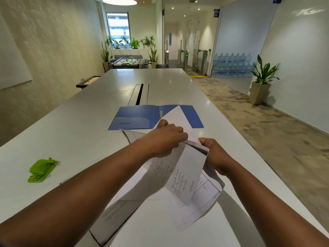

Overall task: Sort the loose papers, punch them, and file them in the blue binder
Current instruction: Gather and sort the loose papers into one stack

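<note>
Closest to the camera, two bare forearms reach out over the white tabletop (80,125), and beneath them the loose papers (135,202) lie in an untidy overlapping spread, some sheets printed and some handwritten, the nearest corner hanging toward the tabletop's near edge. Just above that spread the right hand (216,157) has its grip closed on the right edge of a lifted sheet (185,168), fingers curled around the paper's border, and the sheet slants down from the hand with handwriting visible on its face. Beside it the left hand (165,139) is curled as well, its grip pinching the upper edge of a second raised sheet (178,120) whose blank white back rises toward the far side and covers part of what lies behind. Off to the left, well apart from the papers, a green hole punch (42,170) rests flat on the tabletop. Beyond the hands the blue binder (135,116) lies open and flat, its metal ring mechanism (161,113) showing at the spine, the right cover partly hidden by the raised sheet. Farther along the tabletop a dark cable slot (139,94) runs lengthwise, and past the far end stand a foosball table (129,62), potted plants and stacked water bottles (233,65).
</note>
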{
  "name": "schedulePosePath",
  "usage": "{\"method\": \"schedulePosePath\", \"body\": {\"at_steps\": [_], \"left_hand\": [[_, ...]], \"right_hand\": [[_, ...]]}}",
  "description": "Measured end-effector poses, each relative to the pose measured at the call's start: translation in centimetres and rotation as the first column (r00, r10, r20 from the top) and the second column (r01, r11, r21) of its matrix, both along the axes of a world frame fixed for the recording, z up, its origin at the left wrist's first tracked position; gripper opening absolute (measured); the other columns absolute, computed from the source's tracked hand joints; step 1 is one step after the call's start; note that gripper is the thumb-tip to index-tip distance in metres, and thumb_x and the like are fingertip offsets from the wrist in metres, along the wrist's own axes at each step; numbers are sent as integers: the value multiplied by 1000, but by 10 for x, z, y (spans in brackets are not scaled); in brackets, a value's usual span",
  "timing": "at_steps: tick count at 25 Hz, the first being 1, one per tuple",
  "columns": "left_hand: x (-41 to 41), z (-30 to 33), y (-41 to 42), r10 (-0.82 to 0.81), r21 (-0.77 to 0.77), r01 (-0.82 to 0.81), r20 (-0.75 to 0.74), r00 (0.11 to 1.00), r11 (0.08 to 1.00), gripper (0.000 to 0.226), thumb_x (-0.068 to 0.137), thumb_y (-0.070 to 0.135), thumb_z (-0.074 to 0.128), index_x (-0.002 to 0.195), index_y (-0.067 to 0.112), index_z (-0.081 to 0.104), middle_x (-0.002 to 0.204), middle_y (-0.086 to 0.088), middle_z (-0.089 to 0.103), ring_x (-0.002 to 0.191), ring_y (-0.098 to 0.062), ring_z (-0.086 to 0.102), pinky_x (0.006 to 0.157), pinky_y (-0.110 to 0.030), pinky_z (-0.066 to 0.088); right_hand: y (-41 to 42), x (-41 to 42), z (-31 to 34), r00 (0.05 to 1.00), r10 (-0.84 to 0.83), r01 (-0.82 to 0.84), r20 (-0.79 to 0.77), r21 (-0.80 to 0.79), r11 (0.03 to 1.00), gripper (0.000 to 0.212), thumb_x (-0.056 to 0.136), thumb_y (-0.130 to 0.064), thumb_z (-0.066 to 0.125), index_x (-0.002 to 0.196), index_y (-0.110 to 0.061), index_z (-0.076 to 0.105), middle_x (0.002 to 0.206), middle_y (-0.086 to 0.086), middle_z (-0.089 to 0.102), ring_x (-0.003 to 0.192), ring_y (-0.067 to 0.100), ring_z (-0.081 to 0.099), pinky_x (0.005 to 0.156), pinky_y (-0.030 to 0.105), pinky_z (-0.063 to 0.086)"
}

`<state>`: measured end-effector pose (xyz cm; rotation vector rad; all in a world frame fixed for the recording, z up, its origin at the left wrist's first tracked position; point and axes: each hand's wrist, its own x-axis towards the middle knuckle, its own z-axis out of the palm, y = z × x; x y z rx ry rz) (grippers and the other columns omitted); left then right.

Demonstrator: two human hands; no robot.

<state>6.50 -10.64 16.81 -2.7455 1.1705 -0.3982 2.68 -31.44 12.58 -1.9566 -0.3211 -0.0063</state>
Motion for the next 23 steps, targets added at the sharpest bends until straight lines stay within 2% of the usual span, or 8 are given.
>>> {"method": "schedulePosePath", "body": {"at_steps": [3, 6, 10, 13, 15, 17, 20, 23], "left_hand": [[-2, 3, -1, 7, -21, -8, -28, 1000, 1000, 35, 91, 12, 69, 119, 28, 56, 113, 2, 58, 102, -20, 53, 98, -41, 28], [-4, 6, 1, 31, -30, -33, -61, 998, 999, 32, 91, 11, 69, 114, 29, 57, 109, 4, 61, 99, -19, 54, 98, -40, 27], [-6, 12, 16, 75, -66, -79, -59, 995, 995, 23, 96, 13, 62, 107, 32, 55, 97, 4, 63, 89, -17, 40, 85, -36, 21], [-6, 27, 31, 118, -104, -125, -65, 991, 987, 24, 96, 14, 57, 89, 36, 53, 90, 8, 62, 93, -18, 45, 87, -40, 27], [-5, 37, 41, 145, -129, -154, -80, 986, 980, 26, 96, 13, 55, 84, 36, 56, 90, 12, 63, 93, -17, 47, 89, -40, 30], [-5, 44, 52, 181, -167, -198, -109, 977, 966, 25, 97, 13, 54, 88, 34, 64, 92, 15, 65, 89, -14, 51, 80, -35, 38], [-1, 51, 65, 240, -219, -262, -120, 963, 940, 25, 96, 12, 55, 86, 33, 65, 85, 15, 62, 75, -6, 57, 57, -25, 42], [0, 55, 72, 293, -231, -305, -85, 952, 924, 27, 96, 14, 55, 84, 38, 60, 82, 15, 58, 69, -4, 53, 55, -24, 43]], "right_hand": [[4, -1, 3, 1000, 3, -3, -21, 18, 1000, 23, 83, -47, 67, 95, -28, 74, 92, -1, 78, 84, 26, 76, 77, 43, 63], [3, 2, 2, 999, -23, 23, -24, 39, 999, 13, 92, -35, 69, 99, -26, 75, 93, -1, 78, 84, 25, 76, 77, 43, 63], [-13, 11, -5, 987, -145, 149, -68, 65, 987, 12, 98, -30, 64, 102, -28, 76, 95, -3, 78, 87, 26, 73, 73, 38, 60], [-35, 17, -16, 972, -214, 225, -94, 116, 967, 20, 94, -22, 70, 113, -29, 68, 107, -5, 75, 100, 24, 71, 79, 35, 56], [-47, 19, -27, 949, -289, 297, -126, 44, 954, 34, 89, -24, 74, 121, -27, 64, 114, -5, 71, 101, 21, 67, 84, 38, 55], [-59, 20, -42, 888, -421, 410, -184, -99, 907, 40, 91, -15, 68, 129, -20, 59, 115, 0, 67, 98, 22, 64, 81, 36, 51], [-71, 19, -64, 807, -530, 481, -260, -232, 846, 31, 87, -3, 60, 118, -9, 60, 105, 14, 68, 89, 28, 65, 74, 33, 50], [-75, 15, -71, 770, -583, 494, -259, -338, 801, 22, 86, 1, 54, 106, -4, 60, 105, 21, 67, 90, 34, 63, 78, 37, 51]]}}
